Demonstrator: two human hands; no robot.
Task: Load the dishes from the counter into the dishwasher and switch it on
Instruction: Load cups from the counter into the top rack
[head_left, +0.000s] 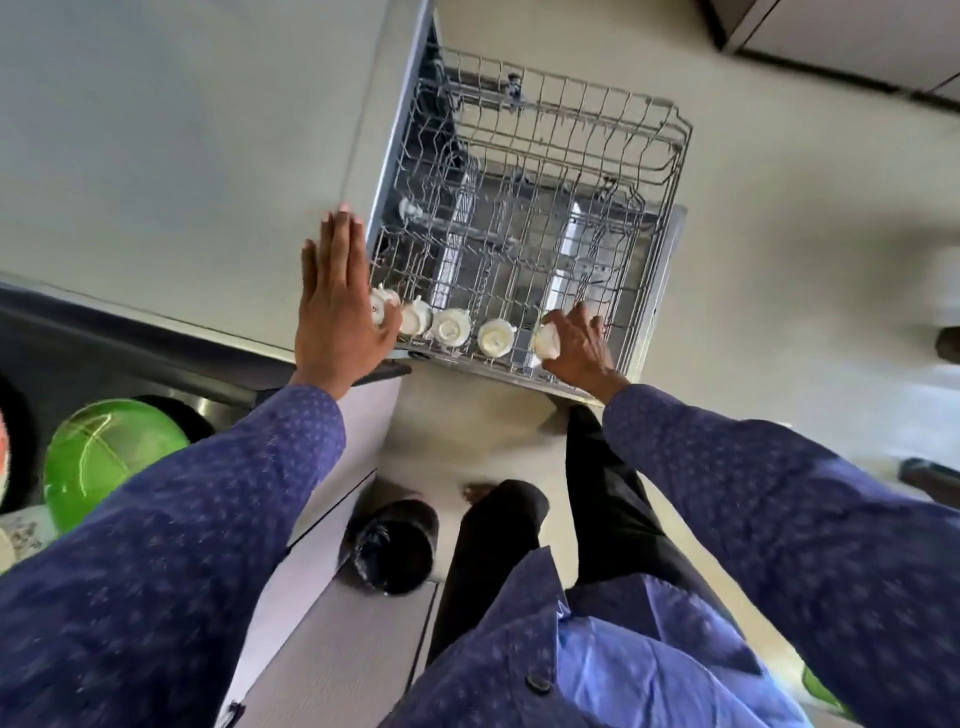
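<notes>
The dishwasher's upper wire rack (524, 156) is pulled out in front of me. Several white cups sit upside down in a row along its near edge, among them one at the middle (451, 326) and one to its right (496, 338). My right hand (582, 345) grips another white cup (546, 340) at the right end of that row. My left hand (337, 306) is flat with straight fingers above the counter edge, over the leftmost cup (382, 306), and holds nothing.
The pale counter (182, 156) runs along the left. A green bowl (104, 457) lies in the sink at the lower left. A black bin (392, 545) stands on the floor near my legs. A cabinet (857, 41) is at the top right.
</notes>
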